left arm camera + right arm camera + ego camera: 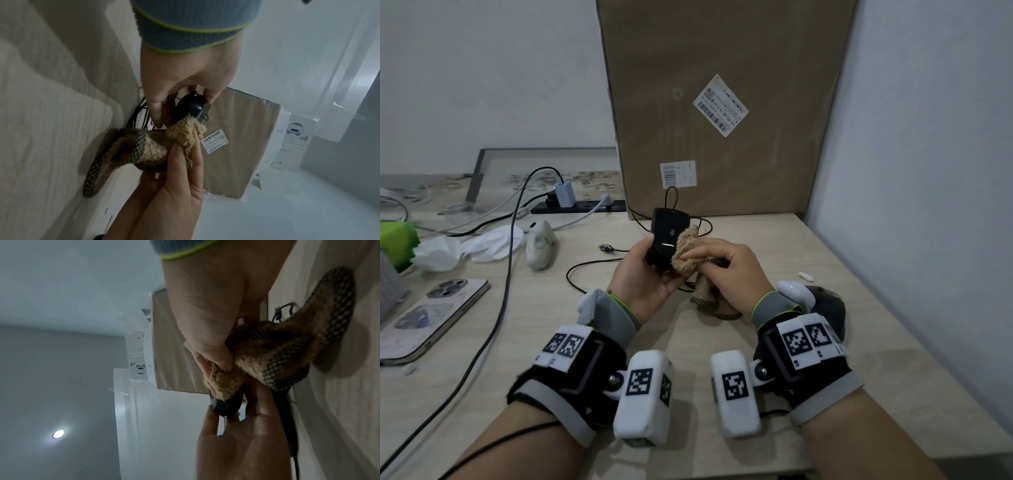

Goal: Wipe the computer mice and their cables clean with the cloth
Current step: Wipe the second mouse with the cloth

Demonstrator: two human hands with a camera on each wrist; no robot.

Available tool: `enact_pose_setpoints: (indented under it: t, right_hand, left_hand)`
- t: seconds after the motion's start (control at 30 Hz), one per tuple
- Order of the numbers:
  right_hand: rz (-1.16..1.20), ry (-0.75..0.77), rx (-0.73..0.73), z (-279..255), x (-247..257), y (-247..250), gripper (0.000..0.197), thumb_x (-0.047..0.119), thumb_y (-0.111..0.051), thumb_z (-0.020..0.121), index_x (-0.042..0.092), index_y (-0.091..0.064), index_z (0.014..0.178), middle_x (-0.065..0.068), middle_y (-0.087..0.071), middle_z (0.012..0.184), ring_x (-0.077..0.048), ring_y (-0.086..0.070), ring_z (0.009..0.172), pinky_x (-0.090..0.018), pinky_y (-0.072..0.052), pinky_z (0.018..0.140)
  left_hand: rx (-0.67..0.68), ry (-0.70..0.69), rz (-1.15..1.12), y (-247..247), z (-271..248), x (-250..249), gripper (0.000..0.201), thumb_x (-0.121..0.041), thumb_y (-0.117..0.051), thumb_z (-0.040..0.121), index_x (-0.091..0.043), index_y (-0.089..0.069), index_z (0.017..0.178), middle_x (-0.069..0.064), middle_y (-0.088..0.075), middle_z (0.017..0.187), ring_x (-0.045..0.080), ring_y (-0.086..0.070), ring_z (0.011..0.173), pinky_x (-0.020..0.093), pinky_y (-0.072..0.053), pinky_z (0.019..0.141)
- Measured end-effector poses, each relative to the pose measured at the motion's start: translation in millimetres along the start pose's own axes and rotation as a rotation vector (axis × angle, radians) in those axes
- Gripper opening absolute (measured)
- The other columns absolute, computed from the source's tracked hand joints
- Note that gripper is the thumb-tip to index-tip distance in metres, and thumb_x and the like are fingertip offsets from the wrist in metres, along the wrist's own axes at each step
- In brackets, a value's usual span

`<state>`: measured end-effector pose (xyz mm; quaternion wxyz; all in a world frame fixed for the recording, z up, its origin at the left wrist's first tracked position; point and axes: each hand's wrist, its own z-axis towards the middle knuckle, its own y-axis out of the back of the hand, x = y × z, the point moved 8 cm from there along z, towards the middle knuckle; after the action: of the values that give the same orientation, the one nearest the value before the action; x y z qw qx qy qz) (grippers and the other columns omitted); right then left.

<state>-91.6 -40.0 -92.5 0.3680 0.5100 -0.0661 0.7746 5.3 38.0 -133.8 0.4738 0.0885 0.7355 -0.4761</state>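
My left hand [650, 274] grips a black wired mouse [666, 233] above the desk, its underside turned up toward me. My right hand [726, 267] pinches a tan fuzzy cloth [686, 250] and presses it against the mouse's right side. The rest of the cloth hangs down to the desk. The mouse's black cable [585, 267] loops loosely over the desk behind and below my hands. In the left wrist view the cloth [154, 146] meets the mouse [193, 105] at its front end. The right wrist view shows my thumb and fingers bunching the cloth [226, 381] onto the mouse [226, 404].
A white mouse [539, 246] lies left of my hands, and a dark mouse [828, 308] sits behind my right wrist. A large cardboard box [722, 102] leans at the back. A phone [431, 315], tissues [469, 246], a power strip [578, 205] and cables crowd the left.
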Motion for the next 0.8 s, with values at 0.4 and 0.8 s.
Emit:
enact_pose_setpoints:
  t: [0.4,0.8]
  right_hand:
    - [0.066,-0.199,-0.377,-1.0,-14.4,41.6,0.034,0.015,-0.048,0.095,0.013,-0.057,0.127,0.007,-0.060,0.115,-0.007,-0.053,0.111,-0.018,-0.038,0.092]
    - [-0.027,-0.135,-0.297,-2.0,-7.6,29.6,0.026,0.012,-0.063,0.085,0.015,-0.071,0.109,0.000,-0.069,0.112,-0.006,-0.060,0.104,-0.020,-0.046,0.093]
  left_hand:
    - [0.101,0.152,0.156,-12.6,-8.8,19.2,0.042,-0.031,-0.041,0.097,-0.005,-0.051,0.129,0.015,-0.062,0.110,0.027,-0.061,0.093,0.034,-0.060,0.069]
    - [0.022,-0.018,0.175,-7.5,-3.5,4.5,0.035,-0.026,-0.040,0.098,-0.011,-0.052,0.127,0.015,-0.058,0.123,0.028,-0.055,0.111,0.034,-0.055,0.082]
